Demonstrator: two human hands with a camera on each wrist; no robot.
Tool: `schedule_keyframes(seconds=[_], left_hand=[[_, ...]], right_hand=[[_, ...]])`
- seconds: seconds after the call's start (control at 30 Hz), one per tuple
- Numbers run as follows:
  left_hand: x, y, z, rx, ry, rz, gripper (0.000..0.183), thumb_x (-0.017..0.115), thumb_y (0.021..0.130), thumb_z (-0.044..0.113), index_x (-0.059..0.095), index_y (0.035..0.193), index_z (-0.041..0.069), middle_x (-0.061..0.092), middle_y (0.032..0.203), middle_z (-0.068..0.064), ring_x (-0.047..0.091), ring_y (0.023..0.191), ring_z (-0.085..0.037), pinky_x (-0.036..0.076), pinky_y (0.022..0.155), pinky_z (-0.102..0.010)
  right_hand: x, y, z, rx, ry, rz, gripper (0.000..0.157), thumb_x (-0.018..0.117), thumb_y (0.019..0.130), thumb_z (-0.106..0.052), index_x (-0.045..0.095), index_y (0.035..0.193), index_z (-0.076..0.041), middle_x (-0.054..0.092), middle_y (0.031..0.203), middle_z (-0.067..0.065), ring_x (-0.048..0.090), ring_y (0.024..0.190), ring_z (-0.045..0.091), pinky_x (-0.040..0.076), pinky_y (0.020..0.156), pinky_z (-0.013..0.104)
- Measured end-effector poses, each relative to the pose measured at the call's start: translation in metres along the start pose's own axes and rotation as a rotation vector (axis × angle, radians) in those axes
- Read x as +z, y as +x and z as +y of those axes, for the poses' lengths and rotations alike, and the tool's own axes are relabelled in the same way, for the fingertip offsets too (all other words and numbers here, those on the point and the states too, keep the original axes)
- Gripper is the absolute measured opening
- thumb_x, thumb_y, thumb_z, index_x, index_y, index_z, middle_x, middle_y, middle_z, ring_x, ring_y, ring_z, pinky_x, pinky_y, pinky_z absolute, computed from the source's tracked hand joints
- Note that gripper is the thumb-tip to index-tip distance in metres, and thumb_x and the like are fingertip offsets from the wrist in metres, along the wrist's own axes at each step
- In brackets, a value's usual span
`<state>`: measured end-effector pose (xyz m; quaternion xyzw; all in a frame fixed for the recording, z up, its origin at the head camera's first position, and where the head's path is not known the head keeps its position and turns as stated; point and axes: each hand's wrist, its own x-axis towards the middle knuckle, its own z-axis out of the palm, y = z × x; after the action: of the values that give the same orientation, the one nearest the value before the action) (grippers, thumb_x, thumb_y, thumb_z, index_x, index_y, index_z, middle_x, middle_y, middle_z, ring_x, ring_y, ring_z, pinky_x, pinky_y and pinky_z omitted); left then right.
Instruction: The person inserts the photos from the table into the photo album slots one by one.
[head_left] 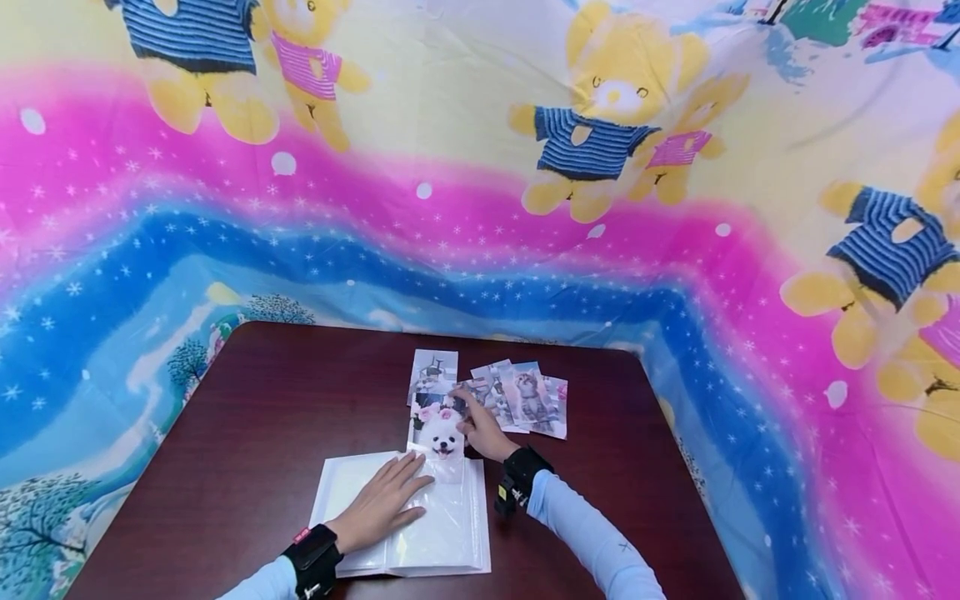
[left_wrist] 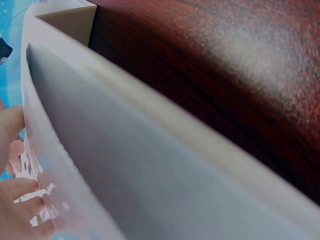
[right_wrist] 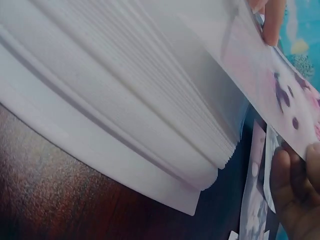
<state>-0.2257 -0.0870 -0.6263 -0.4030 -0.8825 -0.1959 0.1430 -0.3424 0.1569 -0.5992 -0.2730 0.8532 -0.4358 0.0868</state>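
Note:
A white photo album (head_left: 442, 537) lies open on the table, its pages fitted with clear sleeves. My left hand (head_left: 384, 504) rests across it, fingers straight, the fingertips near the top of the right-hand page. My right hand (head_left: 482, 429) holds a photo of a fluffy white dog (head_left: 441, 435) by its right edge, the thumb (right_wrist: 313, 167) on its face and fingers behind. The photo's lower end overlaps the clear sleeve at the page's top; the rest sticks out past the album. In the left wrist view, a page's clear film (left_wrist: 75, 195) bows away from the sheet.
Behind the right hand, several loose photos lie overlapped, a kitten photo (head_left: 528, 396) on top. Another photo (head_left: 433, 367) lies beyond the dog photo, partly covered by it. The dark wooden table (head_left: 247, 433) meets a printed cloth backdrop (head_left: 450, 242) at its far side.

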Motion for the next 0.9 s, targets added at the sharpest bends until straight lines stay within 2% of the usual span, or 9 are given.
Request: schedule_keyframes(seconds=[0.13,0.33,0.43,0.53,0.57,0.67,0.77,0.8,0.9], left_hand=[[0.001,0.000,0.000,-0.020,-0.023,-0.007,0.044,0.071,0.090,0.029,0.062,0.126,0.006,0.048,0.142,-0.027,0.043,0.133,-0.044,0.034,0.107,-0.058],[0.001,0.000,0.000,-0.032,-0.053,-0.015,0.042,0.071,0.091,0.027,0.062,0.126,0.005,0.048,0.142,-0.027,0.041,0.134,-0.045,0.033,0.108,-0.058],[0.001,0.000,0.000,-0.030,-0.054,-0.015,0.042,0.070,0.091,0.026,0.062,0.127,0.005,0.047,0.142,-0.028,0.041,0.134,-0.046,0.033,0.108,-0.058],[0.000,0.000,0.001,-0.034,-0.065,-0.019,0.042,0.070,0.092,0.025,0.062,0.128,0.004,0.046,0.143,-0.029,0.040,0.134,-0.046,0.032,0.108,-0.058],[0.000,0.000,0.002,-0.036,-0.071,-0.022,0.042,0.070,0.092,0.025,0.062,0.128,0.004,0.046,0.143,-0.029,0.040,0.134,-0.046,0.032,0.108,-0.058],[-0.002,0.001,0.003,-0.047,-0.084,-0.031,0.042,0.069,0.093,0.024,0.062,0.128,0.003,0.045,0.144,-0.030,0.039,0.135,-0.046,0.031,0.109,-0.059],[-0.002,0.001,0.003,-0.053,-0.087,-0.036,0.041,0.068,0.094,0.024,0.062,0.128,0.003,0.044,0.145,-0.029,0.038,0.135,-0.046,0.031,0.109,-0.059],[-0.002,0.001,0.003,-0.055,-0.088,-0.037,0.041,0.068,0.094,0.024,0.062,0.128,0.003,0.044,0.145,-0.029,0.038,0.135,-0.046,0.030,0.109,-0.059],[-0.003,0.000,0.002,-0.059,-0.080,-0.042,0.040,0.068,0.094,0.025,0.062,0.128,0.004,0.044,0.145,-0.028,0.038,0.136,-0.045,0.030,0.109,-0.058]], right_hand=[[-0.001,-0.002,-0.002,-0.020,0.020,-0.077,0.052,0.044,0.102,0.005,0.032,0.152,-0.008,0.053,0.070,0.007,0.057,0.059,0.031,0.046,0.056,0.027],[0.003,-0.005,-0.003,-0.005,0.052,-0.137,0.043,0.034,0.107,-0.002,0.033,0.150,-0.005,0.045,0.065,0.007,0.042,0.050,0.014,0.037,0.055,0.026],[0.007,-0.007,-0.006,0.012,0.043,-0.128,0.041,0.033,0.107,-0.003,0.039,0.148,-0.005,0.061,0.095,0.012,0.059,0.076,0.016,0.045,0.072,0.029],[0.008,-0.009,-0.007,0.018,0.015,-0.117,0.037,0.034,0.107,-0.003,0.046,0.142,-0.003,0.055,0.132,0.012,0.056,0.112,0.021,0.042,0.094,0.035],[0.009,-0.009,-0.007,0.021,0.015,-0.113,0.036,0.034,0.107,-0.003,0.049,0.140,-0.003,0.052,0.138,0.013,0.055,0.116,0.023,0.042,0.095,0.036],[0.009,-0.012,-0.008,0.045,0.033,-0.131,0.033,0.035,0.107,-0.003,0.054,0.134,-0.002,0.060,0.112,0.021,0.062,0.086,0.030,0.051,0.078,0.037],[0.010,-0.015,-0.008,0.059,0.053,-0.146,0.032,0.036,0.107,-0.002,0.058,0.129,-0.002,0.058,0.098,0.022,0.056,0.059,0.032,0.053,0.057,0.035],[0.010,-0.015,-0.008,0.060,0.058,-0.153,0.031,0.036,0.106,-0.001,0.059,0.128,-0.002,0.058,0.096,0.022,0.056,0.055,0.033,0.054,0.052,0.035],[0.012,-0.017,-0.009,0.055,0.053,-0.155,0.030,0.038,0.105,0.001,0.063,0.121,-0.002,0.061,0.113,0.015,0.060,0.055,0.032,0.055,0.050,0.033]])
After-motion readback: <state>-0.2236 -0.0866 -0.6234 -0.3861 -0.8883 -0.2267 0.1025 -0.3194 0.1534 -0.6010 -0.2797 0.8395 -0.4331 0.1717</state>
